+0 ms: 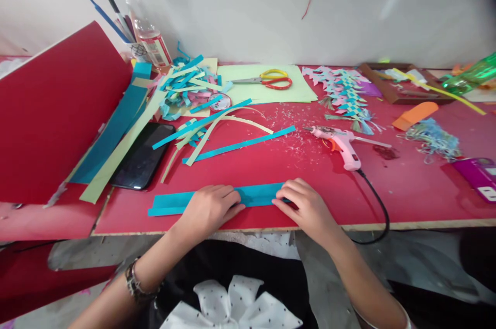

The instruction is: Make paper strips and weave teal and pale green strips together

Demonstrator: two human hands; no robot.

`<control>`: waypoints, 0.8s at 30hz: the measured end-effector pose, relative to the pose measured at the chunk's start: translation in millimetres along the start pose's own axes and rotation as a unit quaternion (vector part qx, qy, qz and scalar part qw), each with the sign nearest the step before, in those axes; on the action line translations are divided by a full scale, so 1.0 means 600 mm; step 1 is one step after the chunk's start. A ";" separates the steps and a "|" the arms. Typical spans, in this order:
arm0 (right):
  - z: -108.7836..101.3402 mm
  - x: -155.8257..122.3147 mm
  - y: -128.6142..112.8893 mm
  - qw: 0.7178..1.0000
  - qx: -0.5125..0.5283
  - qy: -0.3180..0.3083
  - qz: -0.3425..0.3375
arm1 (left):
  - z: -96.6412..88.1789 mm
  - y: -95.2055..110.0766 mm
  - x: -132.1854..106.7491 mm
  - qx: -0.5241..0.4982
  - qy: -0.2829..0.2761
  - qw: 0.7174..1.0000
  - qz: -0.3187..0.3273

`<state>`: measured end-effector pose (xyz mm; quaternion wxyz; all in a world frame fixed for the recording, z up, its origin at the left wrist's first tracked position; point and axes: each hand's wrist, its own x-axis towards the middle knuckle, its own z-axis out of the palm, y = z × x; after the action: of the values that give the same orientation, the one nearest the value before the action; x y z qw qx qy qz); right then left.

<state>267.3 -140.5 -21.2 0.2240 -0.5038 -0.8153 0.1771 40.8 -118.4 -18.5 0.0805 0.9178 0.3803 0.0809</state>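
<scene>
A long teal paper strip (170,203) lies along the near edge of the red table (406,189). My left hand (211,206) rests on the strip's middle, fingers pressed flat against it. My right hand (304,205) pinches the strip's right end with its fingertips. Both hands lie close together near the table's front edge.
A pink glue gun (341,143) with a black cord lies right of centre. Scissors (271,79) sit on pale green paper at the back. A black phone (141,156), loose paper strips (217,130), a red sheet (54,112) and woven paper pieces (344,94) surround the hands.
</scene>
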 end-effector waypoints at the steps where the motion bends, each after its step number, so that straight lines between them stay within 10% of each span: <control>1: 0.001 0.000 0.002 1.000 -0.006 0.000 0.003 | 0.000 -0.001 -0.001 0.001 0.002 1.000 -0.004; 24: 0.009 0.002 0.009 0.998 -0.065 0.013 0.014 | -0.008 0.038 0.031 0.031 -0.001 0.999 -0.019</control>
<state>268.0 -137.5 -28.4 0.1989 -0.5309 -0.8149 0.1204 68.4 -120.8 -7.1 0.0544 0.9126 0.3998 0.0666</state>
